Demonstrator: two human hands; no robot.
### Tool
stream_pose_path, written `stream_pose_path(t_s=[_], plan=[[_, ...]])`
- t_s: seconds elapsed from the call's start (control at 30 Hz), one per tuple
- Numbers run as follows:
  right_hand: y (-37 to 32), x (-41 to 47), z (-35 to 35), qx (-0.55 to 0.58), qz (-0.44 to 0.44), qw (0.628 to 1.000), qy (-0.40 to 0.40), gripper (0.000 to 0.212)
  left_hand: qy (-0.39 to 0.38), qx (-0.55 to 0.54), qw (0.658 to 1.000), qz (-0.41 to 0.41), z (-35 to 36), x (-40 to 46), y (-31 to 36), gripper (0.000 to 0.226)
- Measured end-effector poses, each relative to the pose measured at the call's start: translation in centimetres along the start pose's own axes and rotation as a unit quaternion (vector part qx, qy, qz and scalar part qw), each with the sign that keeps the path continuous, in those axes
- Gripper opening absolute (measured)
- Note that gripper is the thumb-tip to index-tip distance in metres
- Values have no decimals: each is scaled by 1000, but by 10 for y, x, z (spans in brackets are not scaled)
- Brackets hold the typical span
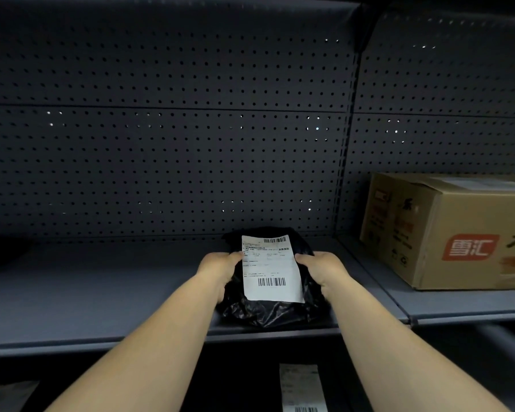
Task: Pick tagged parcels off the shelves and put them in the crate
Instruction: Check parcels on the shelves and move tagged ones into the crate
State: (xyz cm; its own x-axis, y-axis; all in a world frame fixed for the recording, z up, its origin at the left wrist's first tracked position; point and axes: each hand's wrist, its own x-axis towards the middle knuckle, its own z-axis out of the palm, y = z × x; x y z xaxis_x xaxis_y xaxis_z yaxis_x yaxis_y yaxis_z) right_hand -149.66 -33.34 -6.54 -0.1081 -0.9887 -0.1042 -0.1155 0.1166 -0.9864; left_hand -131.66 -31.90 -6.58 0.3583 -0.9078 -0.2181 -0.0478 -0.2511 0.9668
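Head view: your left hand and right hand grip the black parcel at 6 o'clock; lift level, label up.

Bare shelf leftward (cardboard box blocks right)

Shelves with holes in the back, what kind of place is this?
Probably a parcel storeroom: metal shelves with a pegboard back, a black bag parcel bearing a barcode label, and a cardboard box.
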Motion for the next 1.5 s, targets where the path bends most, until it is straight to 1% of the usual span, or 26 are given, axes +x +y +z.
stream_pose_path(t_s=[0.07, 0.1, 0.17, 0.23, 0.27, 0.33, 0.4, 0.47, 0.5, 0.57, 0.63, 0.7, 0.8, 1.03, 1.13, 1.27, 1.4, 1.5], plan=[[-1, -1, 0, 0, 4, 1000, -1, 11, 8, 16, 1000, 1, -1, 0, 0, 41], [-3, -2, -1, -5, 5, 1000, 2, 14, 15, 28, 999, 7, -2, 0, 1, 41], [-8, -3, -2, -42, -7, 999, 25, 27, 28, 84, 996, 31, -3, -1, 7, 38], [-16, -4, -6, -137, -47, 988, 59, 34, 35, 191, 979, 68, -6, -4, 17, 35], [-21, -6, -8, -203, -73, 974, 75, 38, 45, 250, 963, 92, -7, -6, 21, 38], [-30, -14, -9, -328, -127, 930, 110, 40, 75, 357, 916, 166, -8, -13, 28, 37], [-35, -23, -9, -417, -204, 872, 154, 39, 111, 441, 856, 247, -7, -25, 32, 34], [-36, -33, -8, -479, -286, 807, 193, 37, 147, 509, 791, 306, -4, -37, 33, 40], [-36, -36, -9, -493, -318, 784, 206, 36, 162, 534, 761, 332, -2, -41, 33, 41], [-35, -43, -12, -503, -349, 761, 215, 34, 177, 564, 717, 369, 4, -48, 33, 40], [-32, -49, -17, -518, -355, 747, 218, 34, 178, 572, 697, 393, 10, -54, 31, 39], [-30, -54, -24, -531, -352, 739, 219, 34, 178, 570, 689, 410, 17, -59, 28, 39], [-27, -61, -36, -532, -345, 740, 224, 34, 171, 566, 683, 429, 28, -68, 28, 41], [-25, -71, -80, -517, -308, 755, 259, 35, 143, 532, 695, 462, 67, -87, 40, 44], [-27, -72, -106, -519, -294, 755, 273, 35, 135, 515, 705, 469, 90, -94, 49, 46], [-31, -69, -148, -512, -282, 756, 295, 34, 128, 509, 707, 475, 124, -102, 62, 47], [-40, -63, -192, -501, -288, 751, 320, 34, 109, 480, 733, 470, 160, -110, 77, 50], [-46, -54, -225, -497, -282, 751, 329, 36, 111, 461, 749, 462, 187, -114, 91, 52]])
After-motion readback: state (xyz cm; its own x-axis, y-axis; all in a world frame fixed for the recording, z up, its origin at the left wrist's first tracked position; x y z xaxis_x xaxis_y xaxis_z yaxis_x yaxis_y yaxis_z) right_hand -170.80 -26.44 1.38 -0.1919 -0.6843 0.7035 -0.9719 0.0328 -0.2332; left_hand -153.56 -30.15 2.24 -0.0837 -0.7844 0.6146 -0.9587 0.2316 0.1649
